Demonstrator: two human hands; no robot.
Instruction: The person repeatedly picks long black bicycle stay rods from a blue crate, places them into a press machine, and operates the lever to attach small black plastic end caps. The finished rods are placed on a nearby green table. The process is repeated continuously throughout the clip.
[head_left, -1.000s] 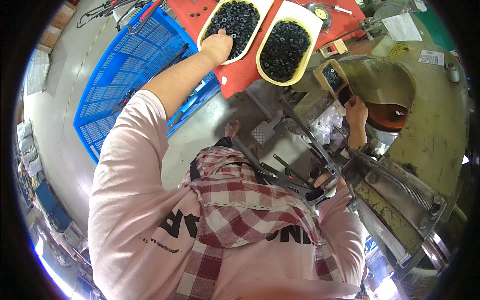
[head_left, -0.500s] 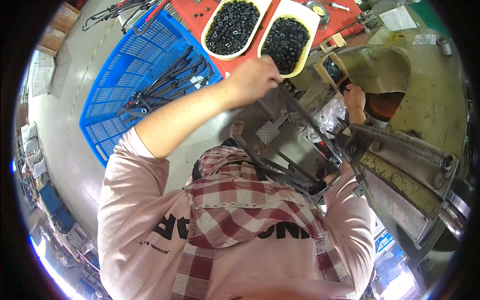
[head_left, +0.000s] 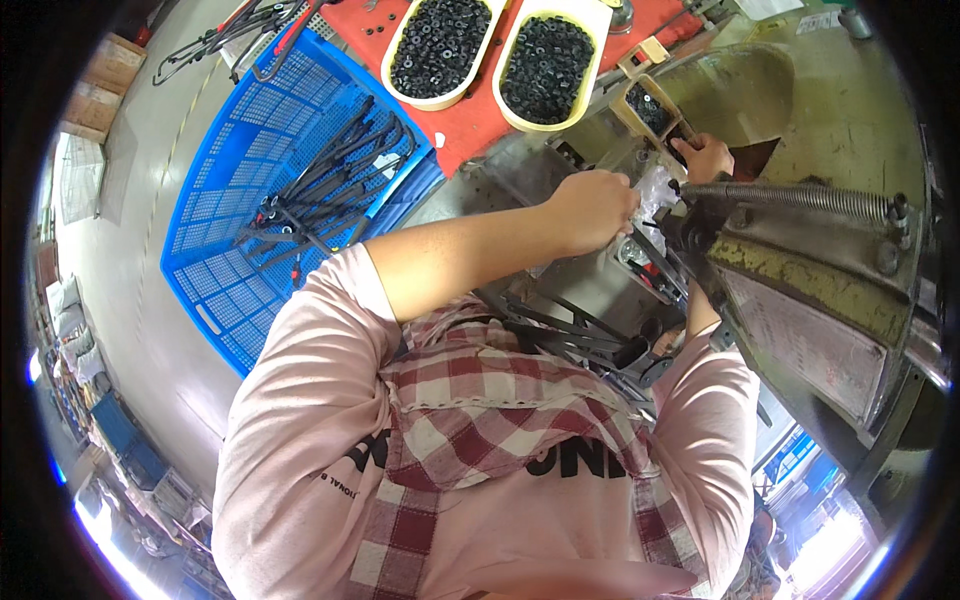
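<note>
My left hand (head_left: 597, 212) is closed, fingertips pressed together, above the dark metal bars (head_left: 655, 262) in front of me. Whatever it holds is hidden by the fingers. Further right, my right hand (head_left: 708, 158) has its fingers curled at the near end of a small wooden box (head_left: 628, 112), which holds small black ring-like parts (head_left: 648, 106). Anything in those fingertips is too small to make out. Between the hands lies a clear plastic bag (head_left: 656, 192). A machine arm with a long coil spring (head_left: 800, 198) stands right beside my right forearm.
Two pale yellow tubs (head_left: 497, 92) of black ring-like parts stand on a red-covered surface (head_left: 458, 138). At left is a blue plastic basket (head_left: 212, 210) with black bent metal frames (head_left: 335, 175). A green-brown machine table (head_left: 820, 120) fills the right.
My left hand has moved right and nearer, away from the tub's edge toward the metal bars. My right hand stays by the wooden box. The whole view has shifted slightly.
</note>
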